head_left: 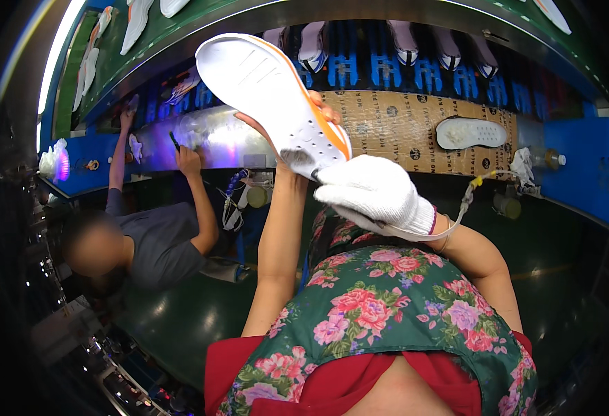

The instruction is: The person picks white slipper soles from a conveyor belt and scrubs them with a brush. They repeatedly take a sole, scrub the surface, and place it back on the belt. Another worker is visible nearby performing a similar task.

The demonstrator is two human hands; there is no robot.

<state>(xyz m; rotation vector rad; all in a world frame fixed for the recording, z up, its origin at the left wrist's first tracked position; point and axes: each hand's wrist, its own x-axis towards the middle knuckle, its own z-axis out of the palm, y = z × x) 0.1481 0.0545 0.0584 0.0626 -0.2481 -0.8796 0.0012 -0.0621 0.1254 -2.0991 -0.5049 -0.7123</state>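
A white shoe sole (263, 83) with an orange edge is held up in front of me, tilted, its upper end at the left. My left hand (325, 109), bare, grips it from beneath, with fingers curled over the right edge. Small holes and a greyish, wet-looking patch mark the sole's lower end. There my right hand (374, 194), in a white knitted glove, is closed. A dark tip shows by its fingers against the sole, but the glove hides what it belongs to. A thin clear tube (465, 201) runs along my right wrist.
Another white sole (471, 133) lies on a cardboard sheet (394, 132) covering the bench. Behind it, several shoes (405, 45) stand on blue holders (385, 69). More soles lie on the green upper shelf (249, 14). At left, a co-worker (159, 236) reaches over the bench.
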